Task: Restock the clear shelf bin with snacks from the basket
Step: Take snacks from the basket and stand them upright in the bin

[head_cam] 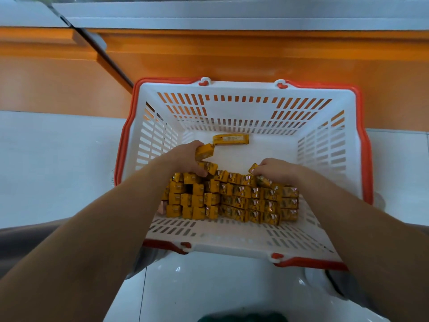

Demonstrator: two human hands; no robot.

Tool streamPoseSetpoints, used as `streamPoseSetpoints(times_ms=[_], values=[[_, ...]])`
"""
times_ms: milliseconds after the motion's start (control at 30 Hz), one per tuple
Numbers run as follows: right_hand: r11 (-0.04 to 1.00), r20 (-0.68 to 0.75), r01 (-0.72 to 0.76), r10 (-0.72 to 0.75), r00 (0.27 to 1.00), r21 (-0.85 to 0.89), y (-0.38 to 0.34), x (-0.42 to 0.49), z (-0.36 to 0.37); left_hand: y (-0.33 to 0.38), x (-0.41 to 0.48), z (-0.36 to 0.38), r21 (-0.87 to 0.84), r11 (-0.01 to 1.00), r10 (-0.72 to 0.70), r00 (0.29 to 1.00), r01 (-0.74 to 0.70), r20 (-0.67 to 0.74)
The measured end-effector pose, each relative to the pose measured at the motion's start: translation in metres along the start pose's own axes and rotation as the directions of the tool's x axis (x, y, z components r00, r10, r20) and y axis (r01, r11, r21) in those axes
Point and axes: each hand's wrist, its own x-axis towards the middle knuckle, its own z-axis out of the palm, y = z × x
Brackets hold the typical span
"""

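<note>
We note a white slotted plastic basket with red-orange rim [358, 126] standing on the pale tiled floor [46, 159]. Yellow foil-wrapped snack packs [232, 201] are stacked in rows against its near wall. A single long yellow bar [231, 139] lies apart near the far wall, long axis running left to right.

Left hand [183, 159]: grip clenched round a lifted yellow pack [204, 151], above the stack's far-left corner.

Right hand [276, 169]: fingers curled on a tilted pack [254, 169] at the stack's far edge; we judge it pinched.

The single bar lies just beyond the left grip, well apart from the right, so we judge the left hand nearer. The clear shelf bin is not in view; we expect the carry goes up and away from the basket.
</note>
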Motion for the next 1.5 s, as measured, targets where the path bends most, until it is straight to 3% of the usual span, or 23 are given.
streamPoseSetpoints(times_ms=[100, 200, 333, 533, 600, 667, 767, 833, 933, 1067, 1167, 1333, 1500], values=[[0.999, -0.011, -0.027, 0.028, 1.0, 0.044, -0.004, -0.001, -0.005, -0.003, 0.001, 0.001, -0.057, 0.998, -0.033, 0.996, 0.029, -0.079], [0.998, -0.117, -0.024, 0.031, 0.993, 0.056, -0.008, -0.004, -0.012, -0.004, -0.001, -0.004, -0.144, 0.989, -0.067, 0.981, 0.04, -0.185], [0.95, -0.271, 0.067, 0.019, 0.962, 0.306, -0.013, -0.002, -0.013, 0.0, -0.005, -0.01, -0.247, 0.968, -0.118, 0.941, 0.039, -0.316], [0.719, -0.305, 0.226, -0.021, 0.952, 0.657, -0.031, 0.0, -0.003, 0.022, -0.009, -0.021, -0.433, 0.902, -0.171, 0.913, -0.007, -0.37], [0.591, -0.255, 0.216, -0.019, 0.967, 0.777, -0.041, -0.001, 0.004, 0.027, -0.013, -0.028, -0.563, 0.826, -0.195, 0.923, -0.028, -0.332], [0.479, -0.191, 0.175, -0.015, 0.981, 0.86, -0.052, -0.005, 0.01, 0.03, -0.021, -0.031, -0.725, 0.689, -0.213, 0.948, -0.027, -0.238], [0.527, -0.264, 0.249, -0.048, 0.963, 0.813, -0.069, -0.011, 0.02, 0.034, -0.037, -0.027, -0.874, 0.486, -0.219, 0.967, -0.004, -0.126], [0.582, -0.369, 0.366, -0.119, 0.922, 0.726, -0.078, -0.016, 0.022, 0.039, -0.045, -0.022, -0.908, 0.418, -0.219, 0.972, 0.01, -0.09], [0.62, -0.405, 0.446, -0.217, 0.888, 0.646, -0.084, -0.028, 0.019, 0.05, -0.056, -0.019, -0.921, 0.389, -0.235, 0.969, 0.015, -0.083], [0.646, -0.324, 0.428, -0.281, 0.903, 0.632, -0.086, -0.043, 0.015, 0.069, -0.075, -0.026, -0.923, 0.381, -0.262, 0.964, 0.056, -0.05], [0.655, -0.303, 0.434, -0.31, 0.901, 0.619, -0.089, -0.062, 0.008, 0.083, -0.093, -0.04, -0.946, 0.315, -0.308, 0.951, 0.081, -0.022], [0.541, -0.354, 0.473, -0.315, 0.88, 0.695, -0.105, -0.112, -0.016, 0.112, -0.133, -0.08, -0.991, 0.133, -0.211, 0.977, 0.014, -0.015], [0.387, -0.371, 0.486, -0.336, 0.866, 0.784, -0.132, -0.189, -0.053, 0.148, -0.2, -0.123, -0.974, 0.144, 0.075, 0.983, -0.177, -0.168]])
